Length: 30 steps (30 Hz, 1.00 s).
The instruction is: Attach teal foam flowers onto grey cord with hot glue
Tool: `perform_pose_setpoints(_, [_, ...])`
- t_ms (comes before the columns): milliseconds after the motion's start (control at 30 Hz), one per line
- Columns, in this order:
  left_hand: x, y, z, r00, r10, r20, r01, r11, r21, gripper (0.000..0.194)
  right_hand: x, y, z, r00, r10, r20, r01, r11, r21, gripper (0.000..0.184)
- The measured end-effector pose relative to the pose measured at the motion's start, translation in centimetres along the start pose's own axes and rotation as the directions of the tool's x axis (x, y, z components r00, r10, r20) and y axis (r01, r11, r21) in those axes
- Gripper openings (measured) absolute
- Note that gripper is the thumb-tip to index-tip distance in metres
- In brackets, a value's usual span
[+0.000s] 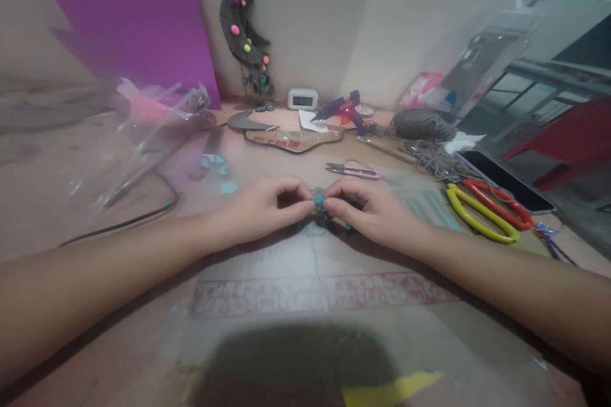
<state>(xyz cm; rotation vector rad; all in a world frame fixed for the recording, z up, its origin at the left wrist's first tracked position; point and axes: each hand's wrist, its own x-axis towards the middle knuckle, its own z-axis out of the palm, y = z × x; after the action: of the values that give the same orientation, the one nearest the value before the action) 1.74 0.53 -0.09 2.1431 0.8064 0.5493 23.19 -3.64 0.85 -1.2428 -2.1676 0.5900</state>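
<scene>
My left hand (274,206) and my right hand (365,206) meet over the middle of the table, thumbs and forefingers pinched. Between the fingertips is a small teal flower-shaped cutout (319,200), held from both sides. Parts of it are hidden by the fingers. Several light-blue cutouts (228,187) lie to the left, beyond my left hand. Thread snips (353,171) with a pink handle rest just past my right hand. Some blurred teal bits show on the table beneath the hands.
At the back stand a white digital clock (302,99) and a glue gun (344,112) with a red light. To the right are grey yarn (422,124), scissors with yellow and red handles (482,213) and a phone (506,180). A black cable (143,219) curves at left.
</scene>
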Motion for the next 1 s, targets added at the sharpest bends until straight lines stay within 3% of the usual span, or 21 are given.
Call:
perform_pose_setpoints(200, [0.2,-0.07,-0.03,0.998,-0.063,-0.014,0.062,0.997,-0.053,0.027,-0.07,0.0,0.13,1.0,0.025,0.014,-0.025,0.999,0.025,0.016])
perform_pose_setpoints(367, [0.19,-0.08,-0.06,0.999,-0.05,-0.004,0.05,0.998,-0.044,0.026,-0.06,-0.09,0.21,0.999,0.047,0.025,-0.047,0.999,0.019,0.016])
perform_pose_setpoints(1000, [0.09,0.06,-0.15,0.999,-0.05,-0.008,0.05,0.999,-0.015,0.03,-0.06,0.09,0.06,0.999,-0.022,0.036,0.021,1.0,0.021,0.022])
